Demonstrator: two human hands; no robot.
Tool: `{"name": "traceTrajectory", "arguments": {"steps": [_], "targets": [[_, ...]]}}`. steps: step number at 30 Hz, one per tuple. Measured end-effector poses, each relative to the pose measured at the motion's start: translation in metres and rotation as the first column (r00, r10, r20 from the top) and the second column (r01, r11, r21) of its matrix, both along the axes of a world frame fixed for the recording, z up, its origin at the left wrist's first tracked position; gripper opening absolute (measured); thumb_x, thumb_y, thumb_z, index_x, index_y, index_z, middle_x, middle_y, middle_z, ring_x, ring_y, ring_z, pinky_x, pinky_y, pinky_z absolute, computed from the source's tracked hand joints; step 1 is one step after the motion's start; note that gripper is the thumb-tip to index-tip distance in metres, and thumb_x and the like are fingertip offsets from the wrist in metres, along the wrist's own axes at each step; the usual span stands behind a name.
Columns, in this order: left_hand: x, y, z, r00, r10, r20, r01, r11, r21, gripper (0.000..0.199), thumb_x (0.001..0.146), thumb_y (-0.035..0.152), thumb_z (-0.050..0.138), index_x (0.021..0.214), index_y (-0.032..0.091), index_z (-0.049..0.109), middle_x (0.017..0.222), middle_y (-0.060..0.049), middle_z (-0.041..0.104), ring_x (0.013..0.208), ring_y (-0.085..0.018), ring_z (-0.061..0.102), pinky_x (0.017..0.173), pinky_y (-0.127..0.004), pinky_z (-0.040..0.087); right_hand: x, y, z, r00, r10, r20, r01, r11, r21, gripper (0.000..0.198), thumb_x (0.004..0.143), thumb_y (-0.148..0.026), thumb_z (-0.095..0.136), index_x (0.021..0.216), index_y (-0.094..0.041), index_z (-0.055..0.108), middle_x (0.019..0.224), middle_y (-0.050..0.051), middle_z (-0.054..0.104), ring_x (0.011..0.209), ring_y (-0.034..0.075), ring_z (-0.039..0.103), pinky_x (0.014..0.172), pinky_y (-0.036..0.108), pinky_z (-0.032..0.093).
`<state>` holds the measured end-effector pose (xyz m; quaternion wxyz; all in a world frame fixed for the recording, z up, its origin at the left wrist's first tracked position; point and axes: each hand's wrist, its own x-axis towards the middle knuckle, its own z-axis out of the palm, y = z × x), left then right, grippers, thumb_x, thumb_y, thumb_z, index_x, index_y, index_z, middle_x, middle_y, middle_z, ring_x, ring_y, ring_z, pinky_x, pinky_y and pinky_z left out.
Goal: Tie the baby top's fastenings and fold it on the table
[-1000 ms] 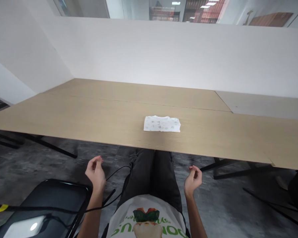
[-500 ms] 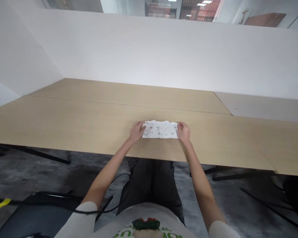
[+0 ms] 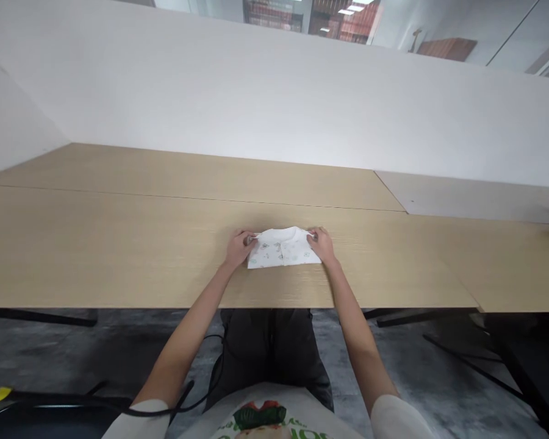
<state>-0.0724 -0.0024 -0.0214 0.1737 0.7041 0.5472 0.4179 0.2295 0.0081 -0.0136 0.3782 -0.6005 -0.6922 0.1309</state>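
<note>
A small white printed shirt (image 3: 281, 249), folded into a wide low shape with its neckline on the far side, lies on the wooden table near the front edge. My left hand (image 3: 240, 247) pinches its upper left corner between thumb and fingers. At the upper right corner, my right hand (image 3: 321, 244) grips the cloth in the same way, thumb on top. The far edge of the shirt looks slightly raised between the two hands, while its near edge rests on the tabletop.
The wooden table (image 3: 141, 250) stretches wide to both sides, with seams between its panels. Behind it rises a white partition (image 3: 238, 91). A black cable (image 3: 196, 402) hangs by my left arm, above a dark chair (image 3: 50, 421). Black furniture (image 3: 526, 360) stands at lower right.
Both hands now pinch the shirt's far corners, where before they lay at its sides. The far edge has lifted and the neckline shows more. My view has shifted to the right.
</note>
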Motion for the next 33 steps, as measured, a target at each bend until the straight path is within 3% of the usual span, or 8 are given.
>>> {"name": "traceTrajectory", "arguments": {"steps": [5, 9, 15, 19, 22, 26, 30, 33], "targets": [[0.007, -0.009, 0.012, 0.968, -0.087, 0.236, 0.096, 0.995, -0.029, 0.024, 0.083, 0.042, 0.051, 0.087, 0.019, 0.054, 0.107, -0.009, 0.064, 0.101, -0.022, 0.058, 0.091, -0.037, 0.045, -0.005, -0.01, 0.023, 0.879, 0.053, -0.474, -0.04, 0.998, 0.037, 0.016, 0.078, -0.035, 0.048, 0.078, -0.019, 0.048, 0.078, 0.003, 0.059, 0.073, 0.015, 0.053, 0.067, 0.026, 0.043], [0.008, -0.021, 0.054, 0.939, -0.119, 0.323, 0.096, 0.992, 0.084, 0.032, 0.086, 0.05, 0.048, 0.087, 0.018, 0.05, 0.088, -0.007, 0.064, 0.082, -0.018, 0.06, 0.071, -0.029, 0.048, 0.004, -0.034, 0.077, 0.868, 0.15, -0.474, -0.073, 0.982, 0.176, 0.021, 0.081, -0.04, 0.053, 0.08, -0.02, 0.047, 0.068, -0.002, 0.048, 0.062, 0.012, 0.047, 0.057, 0.023, 0.038], [-0.008, -0.052, 0.164, 0.999, -0.024, -0.043, 0.042, 0.87, 0.49, 0.034, 0.088, 0.051, 0.049, 0.089, 0.018, 0.055, 0.068, 0.0, 0.057, 0.057, -0.01, 0.05, 0.054, -0.022, 0.039, 0.022, -0.089, 0.174, 0.931, 0.141, -0.336, 0.027, 0.893, 0.449, 0.024, 0.084, -0.043, 0.058, 0.088, -0.021, 0.05, 0.074, 0.0, 0.053, 0.066, 0.013, 0.052, 0.058, 0.025, 0.041], [-0.011, -0.047, 0.2, 0.946, 0.088, -0.312, 0.079, 0.87, 0.486, 0.039, 0.086, 0.056, 0.05, 0.093, 0.019, 0.059, 0.075, -0.001, 0.063, 0.064, -0.012, 0.057, 0.058, -0.022, 0.039, 0.036, -0.086, 0.199, 0.931, 0.135, -0.339, -0.026, 0.952, 0.306, 0.021, 0.084, -0.042, 0.06, 0.087, -0.022, 0.051, 0.057, -0.005, 0.043, 0.048, 0.01, 0.041, 0.046, 0.022, 0.033], [-0.006, -0.022, 0.182, 0.837, 0.077, -0.541, 0.104, 0.949, 0.297, 0.043, 0.087, 0.059, 0.046, 0.099, 0.02, 0.062, 0.088, -0.004, 0.068, 0.078, -0.017, 0.062, 0.067, -0.025, 0.041, 0.045, -0.054, 0.178, 0.93, 0.157, -0.333, -0.152, 0.988, 0.042, 0.024, 0.078, -0.041, 0.065, 0.088, -0.021, 0.054, 0.055, -0.006, 0.043, 0.045, 0.009, 0.039, 0.042, 0.021, 0.03], [-0.004, 0.016, 0.114, 0.69, -0.109, -0.715, 0.039, 0.993, -0.113, 0.047, 0.088, 0.058, 0.043, 0.107, 0.02, 0.063, 0.098, -0.007, 0.07, 0.09, -0.022, 0.064, 0.075, -0.027, 0.042, 0.047, -0.011, 0.114, 0.96, 0.108, -0.26, -0.192, 0.927, -0.322, 0.03, 0.072, -0.042, 0.067, 0.086, -0.017, 0.06, 0.058, -0.004, 0.052, 0.05, 0.009, 0.045, 0.046, 0.021, 0.034], [-0.024, 0.03, 0.054, 0.719, -0.187, -0.67, -0.023, 0.956, -0.292, 0.046, 0.086, 0.057, 0.044, 0.11, 0.023, 0.063, 0.108, -0.007, 0.068, 0.099, -0.023, 0.061, 0.081, -0.027, 0.042, 0.049, 0.004, 0.064, 0.99, 0.097, -0.105, -0.132, 0.904, -0.407, 0.031, 0.068, -0.042, 0.069, 0.08, -0.015, 0.061, 0.065, 0.0, 0.058, 0.059, 0.011, 0.051, 0.053, 0.021, 0.038], [-0.054, 0.031, 0.037, 0.767, -0.156, -0.623, -0.043, 0.956, -0.292, 0.049, 0.081, 0.062, 0.048, 0.108, 0.024, 0.065, 0.107, -0.006, 0.068, 0.097, -0.025, 0.061, 0.079, -0.028, 0.042, 0.066, 0.004, 0.056, 0.983, 0.174, -0.051, -0.177, 0.853, -0.49, 0.034, 0.068, -0.046, 0.068, 0.082, -0.015, 0.063, 0.074, 0.002, 0.064, 0.064, 0.012, 0.056, 0.057, 0.022, 0.041]]}}
